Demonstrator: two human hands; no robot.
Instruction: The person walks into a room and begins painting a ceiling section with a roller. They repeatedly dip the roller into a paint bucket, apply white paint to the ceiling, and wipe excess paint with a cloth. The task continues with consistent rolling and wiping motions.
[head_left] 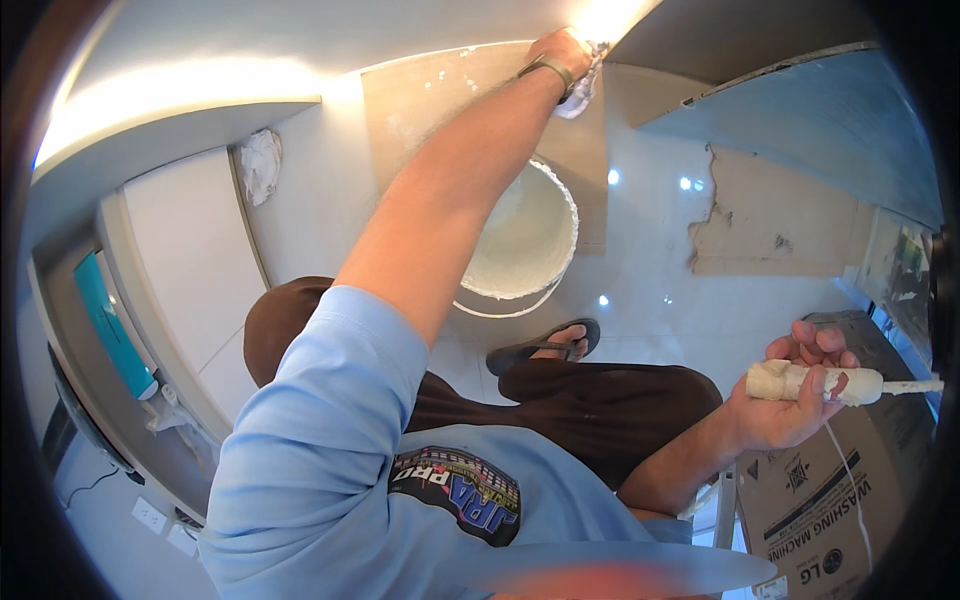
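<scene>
My left arm reaches far forward to the foot of the lit wall. Up there my left hand [562, 50], with a band on its wrist, is closed around a crumpled white rag [582, 98] that hangs below it. The fingertips are partly lost in glare. At the right, my right hand [785, 400] wraps around a cream, paint-crusted handle [815, 383]. A thin rod runs from the handle toward the right edge; whatever is at its end is out of view. Beneath my left forearm stands a round white bucket [525, 235], its rim caked with white paint.
Brown cardboard [405, 120] lies under and behind the bucket; a torn cardboard sheet [775, 220] is on the glossy tile floor. A large printed carton [815, 500] stands at right. A white crumpled cloth [261, 166] lies at left near a shelf unit holding a teal box [115, 325].
</scene>
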